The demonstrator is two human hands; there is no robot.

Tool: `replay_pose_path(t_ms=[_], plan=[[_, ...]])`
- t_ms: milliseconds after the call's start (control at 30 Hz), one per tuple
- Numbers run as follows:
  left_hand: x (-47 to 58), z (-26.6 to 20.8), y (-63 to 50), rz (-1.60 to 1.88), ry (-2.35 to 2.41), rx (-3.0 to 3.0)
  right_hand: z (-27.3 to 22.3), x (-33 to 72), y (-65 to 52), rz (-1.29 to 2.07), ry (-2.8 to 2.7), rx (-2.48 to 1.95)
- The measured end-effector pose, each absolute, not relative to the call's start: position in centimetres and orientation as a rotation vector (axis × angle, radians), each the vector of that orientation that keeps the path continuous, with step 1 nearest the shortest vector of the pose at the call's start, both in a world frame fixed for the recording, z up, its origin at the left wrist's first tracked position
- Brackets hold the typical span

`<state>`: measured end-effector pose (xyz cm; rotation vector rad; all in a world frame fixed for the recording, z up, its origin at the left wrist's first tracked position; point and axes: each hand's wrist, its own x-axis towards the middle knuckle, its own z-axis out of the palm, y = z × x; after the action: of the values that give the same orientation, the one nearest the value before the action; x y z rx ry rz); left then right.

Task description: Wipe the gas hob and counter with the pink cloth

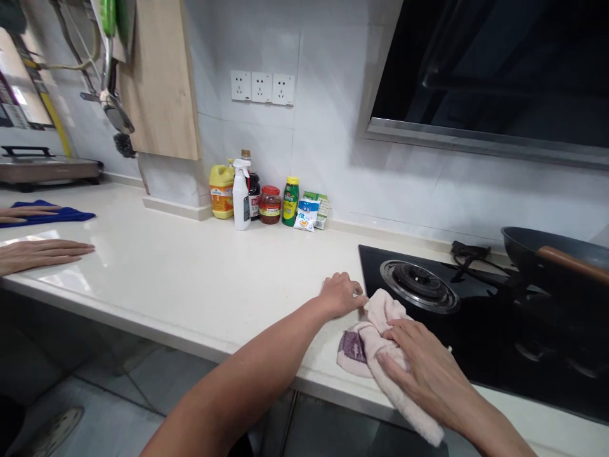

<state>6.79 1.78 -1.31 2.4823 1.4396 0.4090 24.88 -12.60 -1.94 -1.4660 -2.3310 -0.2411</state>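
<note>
A pale pink towel (387,346) with a purple patch lies bunched across the counter's front part and the left edge of the black glass hob (480,343). One end of it hangs over the counter's front edge. My right hand (421,355) presses down on the towel, fingers bent over its folds. Beside the hob's left edge, my left hand (341,296) rests on the counter with curled fingers. Its fingertips meet the towel's upper corner; whether they pinch anything is hidden. The round burner (419,285) is just beyond the towel.
A wok (556,254) with a wooden handle stands at right, under the range hood (495,76). Against the wall are a white spray bottle (242,197), a red-lidded jar (270,206) and several packages. At far left another person's hands (45,255) rest by a blue cloth (57,216).
</note>
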Motion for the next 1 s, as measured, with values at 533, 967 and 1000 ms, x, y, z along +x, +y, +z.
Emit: replay_pose_path(t_ms=[533,967,1000], plan=[[7.0,-1.8,1.9,0.433,1.467,2.491,-1.1,25.7,-6.3,-0.031,-2.334,-1.565],[7.1,-1.6,1.6,0.452,1.494,2.438,-1.2,26.1,2.1,-0.076,-2.360,-1.695],[7.1,-1.6,1.6,0.455,1.505,2.431,-1.3,26.2,2.6,-0.073,-2.356,-1.695]])
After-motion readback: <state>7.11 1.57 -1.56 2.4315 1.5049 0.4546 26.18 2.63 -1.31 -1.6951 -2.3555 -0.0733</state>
